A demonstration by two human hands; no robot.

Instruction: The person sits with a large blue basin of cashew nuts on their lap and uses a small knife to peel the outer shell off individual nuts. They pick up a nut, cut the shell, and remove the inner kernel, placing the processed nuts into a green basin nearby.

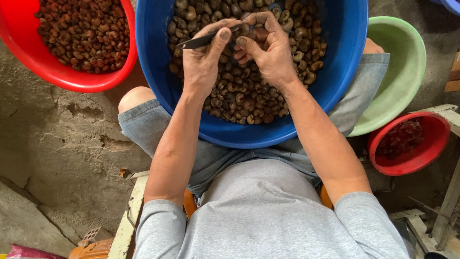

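A thin dark blade (199, 41) is pinched in the closed fingers of the left hand (203, 62), its tip lying toward the single nut (261, 34) that is gripped between thumb and curled fingers of the right hand (268, 50), both held over the heap inside the blue tub (345, 57) resting on the lap. A slip of the blade off the hard, rounded shell is judged the main risk, since the right fingertips sit just beside the point; a cut could follow. The nut could also be dropped back among the others and lost in the heap, or the tub tipped from the knees. Four basins are counted: one blue, two red (28, 52) (407, 165) and one pale green (407, 62). One blade and two hands are seen; the nuts are too many to be counted.
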